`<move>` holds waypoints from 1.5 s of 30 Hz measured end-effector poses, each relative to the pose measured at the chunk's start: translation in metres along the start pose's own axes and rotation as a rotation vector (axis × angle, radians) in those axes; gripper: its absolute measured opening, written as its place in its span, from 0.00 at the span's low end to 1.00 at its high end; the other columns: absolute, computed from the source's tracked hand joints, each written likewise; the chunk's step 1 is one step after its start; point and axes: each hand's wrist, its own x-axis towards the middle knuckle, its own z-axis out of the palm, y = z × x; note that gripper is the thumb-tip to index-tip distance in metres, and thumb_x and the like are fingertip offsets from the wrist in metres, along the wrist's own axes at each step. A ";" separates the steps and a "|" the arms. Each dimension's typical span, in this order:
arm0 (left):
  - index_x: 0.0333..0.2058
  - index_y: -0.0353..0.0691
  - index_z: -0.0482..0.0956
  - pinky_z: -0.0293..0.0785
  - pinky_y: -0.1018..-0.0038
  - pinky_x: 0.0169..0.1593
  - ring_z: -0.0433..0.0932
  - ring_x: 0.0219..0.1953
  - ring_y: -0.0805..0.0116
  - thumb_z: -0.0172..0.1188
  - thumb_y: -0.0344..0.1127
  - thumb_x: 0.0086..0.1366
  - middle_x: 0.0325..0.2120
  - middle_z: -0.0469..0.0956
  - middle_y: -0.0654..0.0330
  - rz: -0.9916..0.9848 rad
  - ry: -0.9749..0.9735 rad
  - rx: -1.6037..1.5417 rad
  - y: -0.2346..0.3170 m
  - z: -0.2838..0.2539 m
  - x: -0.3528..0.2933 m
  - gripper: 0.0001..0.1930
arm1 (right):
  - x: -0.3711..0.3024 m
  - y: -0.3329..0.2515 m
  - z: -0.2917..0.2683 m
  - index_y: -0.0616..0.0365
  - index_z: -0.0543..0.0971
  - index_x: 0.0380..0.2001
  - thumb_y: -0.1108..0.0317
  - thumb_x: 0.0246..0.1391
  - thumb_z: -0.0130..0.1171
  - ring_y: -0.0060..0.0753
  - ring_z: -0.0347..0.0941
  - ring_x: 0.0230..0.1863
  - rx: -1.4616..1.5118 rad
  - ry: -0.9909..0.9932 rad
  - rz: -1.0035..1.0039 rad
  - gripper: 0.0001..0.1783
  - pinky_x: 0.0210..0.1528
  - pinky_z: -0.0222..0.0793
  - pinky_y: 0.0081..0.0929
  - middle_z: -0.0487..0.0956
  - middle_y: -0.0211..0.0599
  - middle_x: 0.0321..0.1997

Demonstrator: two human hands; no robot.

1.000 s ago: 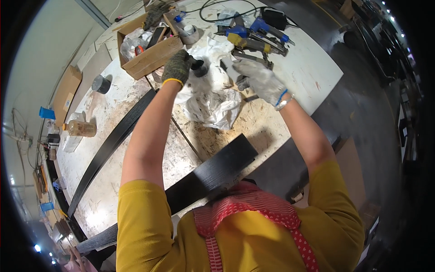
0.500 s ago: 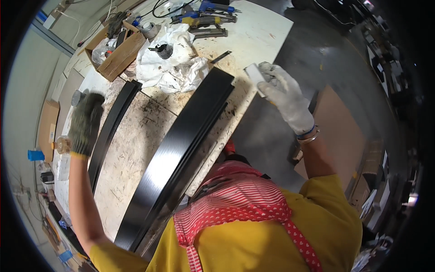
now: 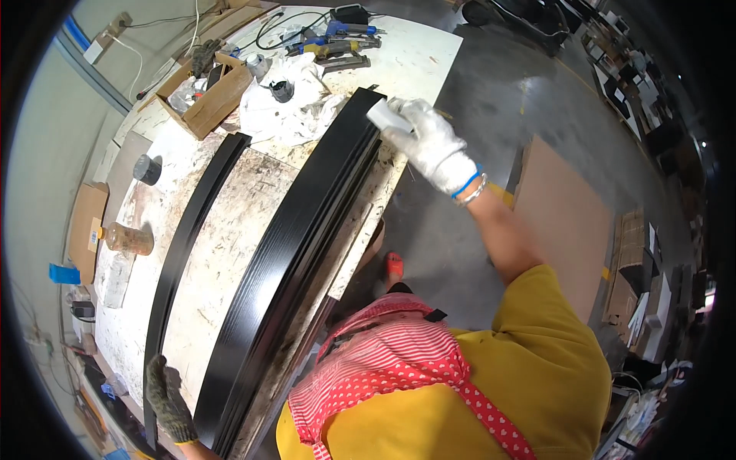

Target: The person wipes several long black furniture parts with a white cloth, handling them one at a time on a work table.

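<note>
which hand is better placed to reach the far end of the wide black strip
Probably the right hand: it holds a white block at that end of the wide black strip. The left hand is by the narrow black strip, far from there.

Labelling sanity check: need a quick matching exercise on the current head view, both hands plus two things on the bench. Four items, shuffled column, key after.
Column 1
1. Left hand
2. Bottle
3. Right hand
4. Box

Column 2
A. Holding a white block by the far end of the wide black piece
B. Brown, open at the top, things inside
C. In a dark glove, near the lower edge of the picture
D. Amber-coloured, on the left side of the table

Pairs: 1-C, 2-D, 3-A, 4-B
</note>
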 end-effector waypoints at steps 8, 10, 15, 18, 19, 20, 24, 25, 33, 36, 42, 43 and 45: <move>0.53 0.31 0.74 0.73 0.73 0.52 0.74 0.50 0.65 0.55 0.39 0.70 0.48 0.77 0.53 -0.176 -0.034 -0.021 -0.025 -0.001 -0.051 0.19 | -0.094 -0.141 0.024 0.52 0.73 0.46 0.67 0.46 0.69 0.36 0.76 0.44 0.208 -0.262 -0.385 0.23 0.44 0.76 0.32 0.75 0.37 0.49; 0.51 0.31 0.75 0.73 0.72 0.50 0.76 0.45 0.66 0.54 0.41 0.70 0.44 0.78 0.54 0.026 0.032 0.137 -0.047 0.001 -0.045 0.19 | -0.085 -0.112 0.052 0.54 0.72 0.40 0.68 0.45 0.69 0.34 0.76 0.42 0.360 -0.192 -0.587 0.19 0.35 0.78 0.31 0.75 0.34 0.48; 0.51 0.31 0.76 0.74 0.72 0.46 0.77 0.39 0.69 0.53 0.41 0.71 0.42 0.79 0.55 -0.088 0.119 0.001 -0.037 0.011 -0.050 0.19 | -0.034 -0.059 0.013 0.60 0.75 0.46 0.67 0.51 0.65 0.49 0.75 0.46 0.067 0.012 -0.192 0.19 0.47 0.74 0.37 0.76 0.47 0.47; 0.52 0.32 0.75 0.74 0.73 0.46 0.76 0.39 0.70 0.54 0.40 0.71 0.42 0.79 0.55 -0.081 0.135 -0.057 -0.041 0.011 -0.052 0.19 | -0.046 -0.076 0.018 0.55 0.75 0.48 0.62 0.50 0.64 0.51 0.74 0.43 -0.019 -0.024 -0.298 0.22 0.41 0.75 0.42 0.74 0.46 0.45; 0.52 0.32 0.75 0.74 0.73 0.47 0.77 0.40 0.69 0.54 0.40 0.71 0.42 0.79 0.55 -0.076 0.139 -0.042 -0.038 0.010 -0.053 0.19 | -0.056 -0.095 0.021 0.54 0.75 0.48 0.63 0.49 0.62 0.45 0.72 0.43 -0.076 -0.035 -0.464 0.21 0.40 0.75 0.39 0.75 0.42 0.45; 0.52 0.32 0.75 0.74 0.73 0.47 0.77 0.40 0.69 0.54 0.41 0.71 0.42 0.79 0.56 -0.074 0.141 -0.027 -0.037 0.008 -0.056 0.19 | -0.065 -0.125 0.021 0.54 0.75 0.47 0.65 0.50 0.58 0.41 0.70 0.42 -0.030 -0.058 -0.568 0.19 0.38 0.74 0.36 0.75 0.39 0.45; 0.51 0.32 0.76 0.73 0.71 0.48 0.78 0.41 0.66 0.54 0.41 0.71 0.44 0.79 0.53 -0.043 0.119 -0.018 -0.042 0.006 -0.049 0.19 | -0.118 -0.190 0.052 0.53 0.72 0.42 0.66 0.50 0.57 0.45 0.73 0.27 0.210 -0.190 -0.598 0.15 0.28 0.74 0.40 0.72 0.44 0.32; 0.51 0.33 0.77 0.73 0.71 0.49 0.78 0.43 0.65 0.55 0.39 0.70 0.44 0.79 0.52 -0.044 0.105 0.034 -0.033 0.006 -0.050 0.17 | -0.118 -0.190 0.051 0.52 0.72 0.42 0.66 0.50 0.57 0.44 0.74 0.29 0.191 -0.197 -0.649 0.14 0.29 0.75 0.40 0.72 0.43 0.32; 0.52 0.34 0.76 0.69 0.69 0.57 0.76 0.51 0.62 0.56 0.37 0.69 0.48 0.79 0.52 0.191 0.180 0.015 -0.030 0.010 -0.059 0.17 | -0.108 -0.197 0.037 0.56 0.73 0.34 0.67 0.52 0.57 0.45 0.74 0.35 -0.039 0.031 -0.446 0.08 0.39 0.75 0.37 0.75 0.43 0.35; 0.57 0.36 0.72 0.71 0.70 0.56 0.76 0.51 0.65 0.56 0.33 0.69 0.50 0.78 0.52 0.214 0.112 -0.237 -0.025 0.008 -0.061 0.19 | -0.167 -0.260 0.073 0.55 0.74 0.33 0.69 0.51 0.54 0.43 0.73 0.30 0.329 -0.312 -0.355 0.06 0.32 0.75 0.35 0.74 0.40 0.30; 0.59 0.36 0.71 0.67 0.68 0.60 0.73 0.56 0.63 0.56 0.34 0.70 0.56 0.74 0.51 0.232 0.177 -0.093 -0.095 -0.064 -0.086 0.21 | -0.204 -0.324 0.081 0.50 0.72 0.49 0.66 0.49 0.60 0.39 0.73 0.43 0.353 -0.192 -0.586 0.22 0.41 0.75 0.34 0.76 0.36 0.44; 0.58 0.35 0.71 0.67 0.68 0.61 0.73 0.56 0.62 0.55 0.35 0.70 0.56 0.74 0.51 0.218 0.225 0.068 -0.120 -0.090 -0.096 0.20 | -0.192 -0.320 0.072 0.54 0.73 0.47 0.67 0.50 0.62 0.38 0.73 0.46 0.387 -0.112 -0.504 0.20 0.45 0.75 0.33 0.76 0.38 0.46; 0.57 0.33 0.72 0.65 0.67 0.61 0.72 0.57 0.61 0.54 0.37 0.70 0.56 0.74 0.50 0.256 0.287 0.378 -0.199 -0.148 -0.119 0.20 | -0.179 -0.283 0.068 0.60 0.74 0.47 0.62 0.53 0.63 0.46 0.75 0.45 0.215 -0.004 -0.324 0.20 0.48 0.73 0.36 0.75 0.47 0.45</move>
